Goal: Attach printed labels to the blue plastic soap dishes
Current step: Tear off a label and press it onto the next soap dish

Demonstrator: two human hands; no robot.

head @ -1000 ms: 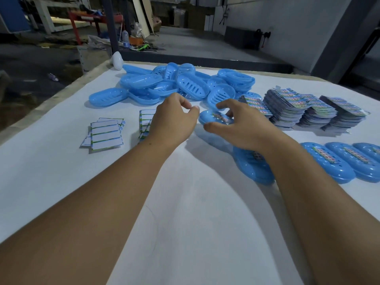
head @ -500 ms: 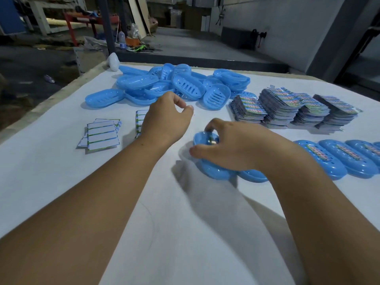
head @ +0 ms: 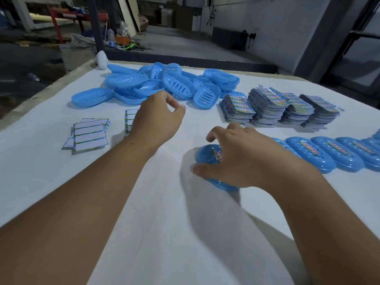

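A white cloth (head: 51,192) covers the work table, filling the lower and middle frame. At its upper left corner sits a small white rounded object (head: 101,59). Beyond it, on the grey concrete floor (head: 181,46), lies clutter: a clear plastic bottle (head: 110,35), something orange (head: 122,39), a red metal frame (head: 59,21), and leaning boards (head: 128,13) at top centre.

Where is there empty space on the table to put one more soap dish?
The table's near part, between the arms, is bare. So is the left edge beside the white backing sheets. It is crowded at the far soap dish pile, label stacks and labelled row.
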